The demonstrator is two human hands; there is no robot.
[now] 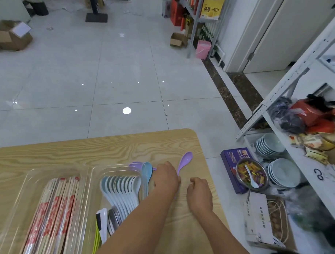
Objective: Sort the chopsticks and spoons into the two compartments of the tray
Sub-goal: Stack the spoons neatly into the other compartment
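Beneath left hand [165,177], purple spoon [185,161] handle end.

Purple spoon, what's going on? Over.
Left hand at purple spoon handle, grip hidden. Right hand empty on table. Spoon outside tray. Nothing blocking.

A storeroom: metal shelves [272,102] at right hold stacked bowls [284,170] and goods; cardboard boxes [9,36] sit on the floor, upper left.
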